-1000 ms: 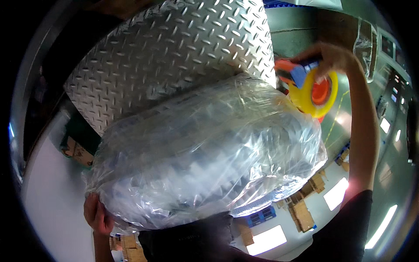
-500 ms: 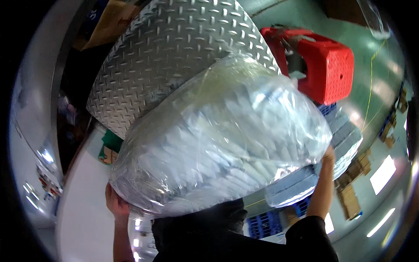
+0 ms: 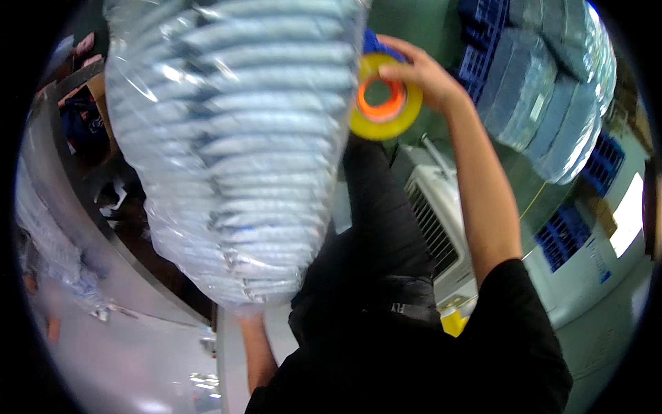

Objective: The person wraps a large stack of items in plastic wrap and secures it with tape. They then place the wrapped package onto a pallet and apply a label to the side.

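A large clear plastic bag point(image 3: 276, 145) packed with rows of folded pale bluish-white items fills the middle left, its narrow end toward me. At that near end, my left hand point(image 3: 249, 314) meets the bag; its fingers are hidden behind the plastic. To the right of the bag, my right hand point(image 3: 424, 72) is closed on a tape dispenser, blue at the top, with a roll of yellow tape point(image 3: 387, 125) around an orange core. The roll's edge overlaps the bag's right side in view; whether they touch, I cannot tell.
Plastic-wrapped grey-blue bundles point(image 3: 517, 90) sit at the upper right, near blue pallets point(image 3: 562, 238). A white slatted unit point(image 3: 434, 221) stands beside my leg. Along the left curves a metal table edge point(image 3: 131, 241), with an open cardboard box point(image 3: 100, 114) beyond it.
The bag has swung from lying crosswise to lengthwise, its narrow end toward me. My right hand has left the bag and now holds the tape dispenser. The patterned metal plate and red stool are out of view.
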